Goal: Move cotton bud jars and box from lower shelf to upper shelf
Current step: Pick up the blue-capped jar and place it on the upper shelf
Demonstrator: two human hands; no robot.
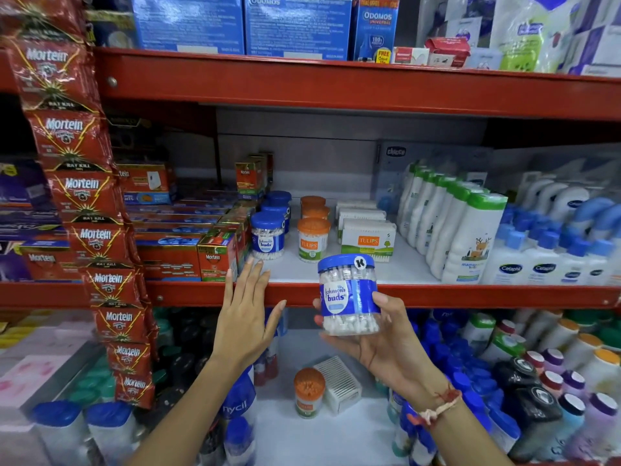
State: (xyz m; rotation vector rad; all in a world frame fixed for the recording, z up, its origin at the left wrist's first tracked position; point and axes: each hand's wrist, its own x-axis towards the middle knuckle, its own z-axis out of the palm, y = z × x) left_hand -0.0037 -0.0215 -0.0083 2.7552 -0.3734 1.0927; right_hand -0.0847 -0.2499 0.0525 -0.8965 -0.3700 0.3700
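Note:
My right hand (386, 334) grips a blue-lidded cotton bud jar (347, 294), held upright in front of the red edge of the upper shelf (470, 295). My left hand (243, 317) is flat and open, fingers up, just left of it at the shelf edge. On the upper shelf stand a row of blue-lidded jars (267, 235), a row of orange-lidded jars (313, 239) and white cotton bud boxes (368, 240). On the lower shelf (285, 435) remain an orange-lidded jar (308, 393) and a white box (339, 383).
Red hanging sachet strips (84, 203) drape at the left. Red and blue cartons (188, 240) sit left of the jars, white lotion bottles (460, 230) to the right. Many bottles crowd both sides of the lower shelf.

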